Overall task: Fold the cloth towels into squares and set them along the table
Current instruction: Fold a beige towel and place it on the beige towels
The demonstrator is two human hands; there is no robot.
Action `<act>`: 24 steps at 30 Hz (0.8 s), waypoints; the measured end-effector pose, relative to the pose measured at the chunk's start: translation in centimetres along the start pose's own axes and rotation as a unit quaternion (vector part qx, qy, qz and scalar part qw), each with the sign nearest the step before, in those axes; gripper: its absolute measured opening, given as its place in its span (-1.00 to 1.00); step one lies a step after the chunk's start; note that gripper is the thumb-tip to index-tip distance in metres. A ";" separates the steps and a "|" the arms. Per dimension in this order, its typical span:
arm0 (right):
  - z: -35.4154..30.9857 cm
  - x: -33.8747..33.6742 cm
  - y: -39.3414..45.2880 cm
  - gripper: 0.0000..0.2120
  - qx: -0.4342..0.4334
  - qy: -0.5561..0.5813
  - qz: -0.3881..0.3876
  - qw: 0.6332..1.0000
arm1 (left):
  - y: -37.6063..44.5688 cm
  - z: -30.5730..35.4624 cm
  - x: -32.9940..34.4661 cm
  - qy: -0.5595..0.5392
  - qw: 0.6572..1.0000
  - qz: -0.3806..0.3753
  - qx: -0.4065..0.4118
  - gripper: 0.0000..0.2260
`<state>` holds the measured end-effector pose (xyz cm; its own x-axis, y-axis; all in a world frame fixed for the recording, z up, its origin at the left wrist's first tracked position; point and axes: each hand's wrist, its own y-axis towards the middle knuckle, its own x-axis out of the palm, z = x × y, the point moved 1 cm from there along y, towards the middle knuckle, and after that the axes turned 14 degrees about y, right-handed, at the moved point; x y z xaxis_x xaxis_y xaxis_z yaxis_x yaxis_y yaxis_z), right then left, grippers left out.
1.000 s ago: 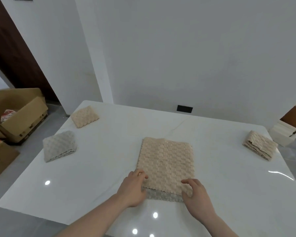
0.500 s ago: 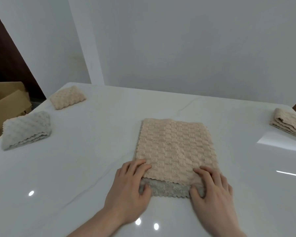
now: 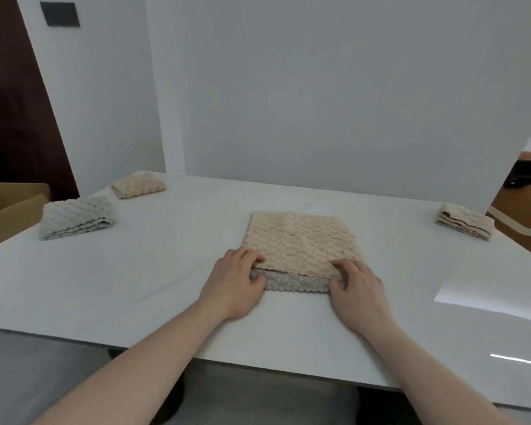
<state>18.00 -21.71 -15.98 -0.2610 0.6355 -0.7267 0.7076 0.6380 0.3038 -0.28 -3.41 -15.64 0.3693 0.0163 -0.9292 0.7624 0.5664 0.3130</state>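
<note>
The left hand (image 3: 232, 283) and right hand (image 3: 360, 291) each pinch a near corner of the beige towel (image 3: 301, 243) lying mid-table (image 3: 135, 271). Left of the grip sit two folded towels (image 3: 75, 217), right a third (image 3: 465, 220); nothing lies between.

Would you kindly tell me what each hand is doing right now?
Left hand: closed, pinching the near-left corner of the beige towel.
Right hand: closed, pinching the same towel's near-right corner.
</note>
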 end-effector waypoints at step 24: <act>1.4 -0.9 -0.9 -0.80 -0.007 0.122 0.093 0.988 | 0.1 -0.7 0.6 -0.108 0.982 0.119 -0.103 -0.87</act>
<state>18.49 -23.45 -16.51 -0.2791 0.8274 -0.4873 0.7500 0.5047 0.4275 -0.36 -2.78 -16.35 0.6450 0.0069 -0.7642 0.5250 0.7227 0.4496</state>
